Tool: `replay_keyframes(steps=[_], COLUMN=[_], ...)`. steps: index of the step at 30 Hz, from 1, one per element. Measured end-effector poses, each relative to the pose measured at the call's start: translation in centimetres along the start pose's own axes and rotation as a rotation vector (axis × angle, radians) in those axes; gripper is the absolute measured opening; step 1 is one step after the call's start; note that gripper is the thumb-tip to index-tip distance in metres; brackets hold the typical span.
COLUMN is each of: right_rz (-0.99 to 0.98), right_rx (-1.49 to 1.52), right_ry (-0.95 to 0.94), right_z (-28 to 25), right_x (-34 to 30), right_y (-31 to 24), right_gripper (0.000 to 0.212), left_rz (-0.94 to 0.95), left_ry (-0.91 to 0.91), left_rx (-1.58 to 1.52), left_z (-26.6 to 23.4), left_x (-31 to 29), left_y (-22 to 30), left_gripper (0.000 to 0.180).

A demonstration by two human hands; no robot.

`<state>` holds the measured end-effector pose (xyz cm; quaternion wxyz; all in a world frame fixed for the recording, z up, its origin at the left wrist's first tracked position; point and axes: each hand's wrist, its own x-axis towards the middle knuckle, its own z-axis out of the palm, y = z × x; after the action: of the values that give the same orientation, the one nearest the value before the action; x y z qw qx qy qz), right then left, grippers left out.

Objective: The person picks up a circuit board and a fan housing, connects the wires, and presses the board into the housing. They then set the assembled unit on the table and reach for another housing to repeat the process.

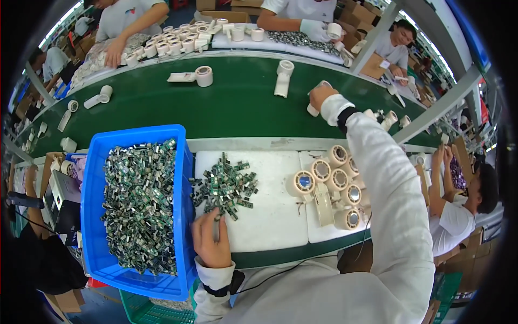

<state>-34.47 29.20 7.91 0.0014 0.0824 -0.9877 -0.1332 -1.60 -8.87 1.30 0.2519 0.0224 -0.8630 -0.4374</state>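
Left hand (212, 239), fingers bunched, at near edge of circuit-board pile (229, 183); whether pinching, cannot tell. Careless sweep could scatter pile; blue bin (186, 216) bounds left, white mat (275, 200) gives room right. Beyond, right hand (322, 97) curls around white housing (313, 110) at green belt (237, 113), room nearer; loose grip could drop it.

Two white mats (275, 205) lie side by side on the worktop, whose green edge (280, 256) shows along the near side. The left mat bears a loose pile of small circuit boards (226, 183); on the right one, round cream housings (338, 179) cluster closely. Beyond stretches a green belt (243, 108), with white handled housings (283, 78) scattered along it.
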Motion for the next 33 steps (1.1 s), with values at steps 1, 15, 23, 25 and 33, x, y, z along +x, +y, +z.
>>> replay_keyframes(steps=[1, 15, 23, 25, 33], right_rz=[-0.011, 0.298, -0.017, -0.140, 0.079], right_rx=[0.069, 0.208, 1.750, 1.792, 2.108], right_ry=[-0.033, -0.094, -0.523, -0.658, -0.617], right_z=[-0.4, 1.2, -11.8, -14.6, -5.7], right_x=[0.7, 6.2, -12.4, -19.9, -37.1], right_y=[-1.6, -4.3, -6.8, -9.8, -20.4], right_gripper=[0.047, 0.064, 0.070, 0.075, 0.076], left_rz=[-0.016, 0.268, 0.348, 0.376, 0.263], left_ry=[-0.004, -0.183, -0.367, -0.400, -0.301], left_rx=[-0.035, -0.184, -0.203, -0.211, -0.188], left_z=[-0.1, 0.5, 0.0, -0.2, 0.3], left_x=[0.1, 0.0, 0.5, 0.3, -1.2], left_y=[0.0, 0.3, 0.8, 0.5, 0.7], left_gripper=[0.028, 0.029, 0.035, 0.038, 0.032])
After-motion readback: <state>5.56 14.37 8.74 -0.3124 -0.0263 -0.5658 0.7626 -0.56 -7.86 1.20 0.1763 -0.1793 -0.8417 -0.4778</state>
